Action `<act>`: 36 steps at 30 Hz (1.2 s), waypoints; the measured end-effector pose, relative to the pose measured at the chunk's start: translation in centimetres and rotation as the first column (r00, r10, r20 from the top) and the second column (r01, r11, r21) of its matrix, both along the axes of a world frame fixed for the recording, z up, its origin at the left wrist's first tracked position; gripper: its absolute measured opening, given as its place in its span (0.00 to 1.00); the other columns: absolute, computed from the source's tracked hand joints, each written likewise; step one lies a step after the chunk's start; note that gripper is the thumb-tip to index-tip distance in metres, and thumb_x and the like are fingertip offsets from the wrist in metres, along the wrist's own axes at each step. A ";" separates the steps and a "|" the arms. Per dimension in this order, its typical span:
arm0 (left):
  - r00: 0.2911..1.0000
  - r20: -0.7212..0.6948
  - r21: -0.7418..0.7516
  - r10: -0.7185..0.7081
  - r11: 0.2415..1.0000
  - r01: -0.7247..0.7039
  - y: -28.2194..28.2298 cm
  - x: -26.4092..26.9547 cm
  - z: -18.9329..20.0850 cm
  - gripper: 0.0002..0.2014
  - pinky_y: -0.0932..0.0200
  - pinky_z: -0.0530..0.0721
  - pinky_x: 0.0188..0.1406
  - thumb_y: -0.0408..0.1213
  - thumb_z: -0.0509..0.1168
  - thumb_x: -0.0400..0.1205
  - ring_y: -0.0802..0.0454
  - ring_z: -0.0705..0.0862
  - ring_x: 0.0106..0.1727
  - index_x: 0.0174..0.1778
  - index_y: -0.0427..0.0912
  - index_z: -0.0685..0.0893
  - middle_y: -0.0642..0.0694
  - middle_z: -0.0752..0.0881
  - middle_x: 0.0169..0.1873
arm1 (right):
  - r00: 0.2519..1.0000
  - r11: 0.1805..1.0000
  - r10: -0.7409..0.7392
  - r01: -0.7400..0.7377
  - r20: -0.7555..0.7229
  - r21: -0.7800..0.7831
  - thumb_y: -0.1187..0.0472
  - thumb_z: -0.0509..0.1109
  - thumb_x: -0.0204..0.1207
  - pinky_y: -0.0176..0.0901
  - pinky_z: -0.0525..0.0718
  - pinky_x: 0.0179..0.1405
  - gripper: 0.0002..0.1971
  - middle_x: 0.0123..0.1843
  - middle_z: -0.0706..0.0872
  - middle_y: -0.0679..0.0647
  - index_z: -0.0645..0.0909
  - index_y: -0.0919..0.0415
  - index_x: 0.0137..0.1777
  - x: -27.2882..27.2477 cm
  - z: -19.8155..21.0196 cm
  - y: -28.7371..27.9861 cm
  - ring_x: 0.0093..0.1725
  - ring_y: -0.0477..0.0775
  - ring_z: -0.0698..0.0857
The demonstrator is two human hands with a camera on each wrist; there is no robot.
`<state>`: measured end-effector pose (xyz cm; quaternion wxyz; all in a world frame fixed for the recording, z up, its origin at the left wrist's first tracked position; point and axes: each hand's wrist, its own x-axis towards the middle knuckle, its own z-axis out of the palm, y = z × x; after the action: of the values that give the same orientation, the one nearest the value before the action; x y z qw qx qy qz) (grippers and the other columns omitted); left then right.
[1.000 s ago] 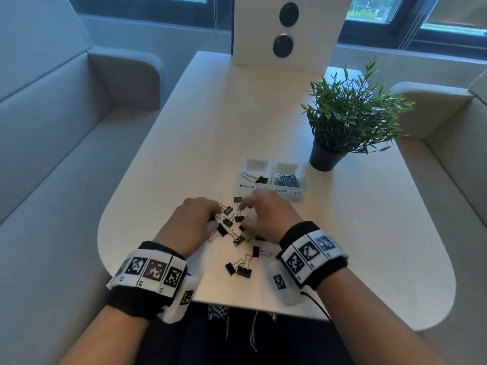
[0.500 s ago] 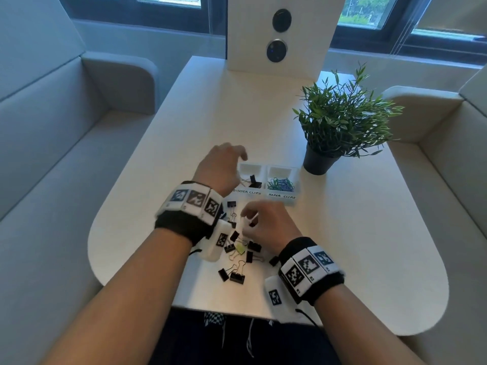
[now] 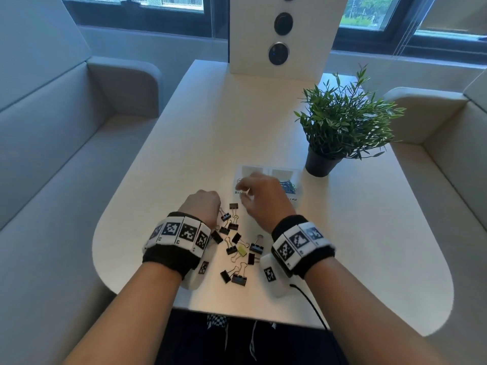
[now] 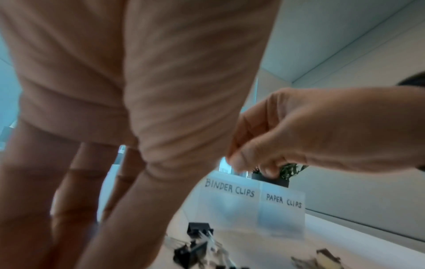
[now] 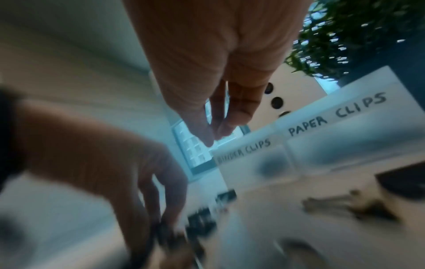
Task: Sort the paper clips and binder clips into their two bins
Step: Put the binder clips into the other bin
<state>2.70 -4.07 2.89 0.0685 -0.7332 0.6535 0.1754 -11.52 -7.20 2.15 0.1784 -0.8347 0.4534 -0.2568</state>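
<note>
White table point(image 3: 184, 143), clips point(image 3: 238, 248) scattered: left hand point(image 3: 201, 210) curls onto one, right hand point(image 3: 263, 198) pinched, contents unseen, over bins point(image 3: 297, 191); haste risks a wrong-bin drop.

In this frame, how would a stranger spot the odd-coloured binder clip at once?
Start at the potted plant and come toward the person, past the two bins, to the clips scattered between the wrists. Near the middle lies the yellow-green clip, the only one not black.

Black binder clips point(image 3: 232, 250) lie mid-table point(image 3: 184, 143), one yellow-green binder clip point(image 3: 242, 251) among them. Blue paper clips point(image 3: 287, 187) fill one frosted bin point(image 4: 281, 214); black-and-white patterned wristbands point(image 3: 179, 233).
</note>
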 end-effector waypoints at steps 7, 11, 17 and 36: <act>0.970 -0.244 -0.220 0.002 0.974 -0.057 -1.9 1.5 4.5 0.08 0.55 0.85 0.50 0.28 0.72 0.71 0.49 0.86 0.43 0.41 0.45 0.87 0.44 0.87 0.43 | 0.921 0.983 0.177 -0.182 -0.348 0.017 0.73 0.63 0.78 0.47 0.88 0.50 0.14 0.54 0.87 0.57 0.84 0.64 0.61 1.7 -1.7 1.3 0.53 0.56 0.84; 0.949 -0.273 -0.383 -0.155 0.923 0.041 -4.9 -1.1 6.1 0.09 0.58 0.82 0.49 0.28 0.69 0.71 0.51 0.83 0.44 0.40 0.48 0.87 0.47 0.85 0.40 | 0.896 0.985 0.170 -0.158 -0.410 0.064 0.71 0.64 0.78 0.48 0.87 0.49 0.10 0.53 0.85 0.59 0.84 0.66 0.56 1.5 -1.7 1.5 0.51 0.58 0.84; 0.967 -0.186 -0.254 -0.177 0.959 0.126 -7.0 -2.9 3.4 0.17 0.51 0.81 0.58 0.28 0.68 0.73 0.43 0.81 0.59 0.56 0.47 0.84 0.43 0.82 0.58 | 0.920 0.989 0.121 -0.080 -0.372 0.124 0.73 0.64 0.77 0.40 0.80 0.46 0.08 0.49 0.83 0.59 0.84 0.66 0.50 0.5 -1.8 1.5 0.47 0.57 0.84; 0.986 -0.088 -0.178 -0.142 0.976 0.125 -0.8 0.0 -2.1 0.12 0.60 0.72 0.47 0.29 0.61 0.78 0.45 0.80 0.58 0.54 0.44 0.84 0.42 0.79 0.56 | 0.991 0.990 -0.127 0.130 -0.039 0.058 0.63 0.69 0.78 0.45 0.85 0.57 0.13 0.53 0.88 0.55 0.83 0.60 0.62 -1.5 2.0 0.0 0.49 0.48 0.84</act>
<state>2.72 -4.89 0.76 -0.0160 -0.6810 0.7166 0.1497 -13.05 -7.21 4.12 0.1784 -0.8024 0.5169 -0.2391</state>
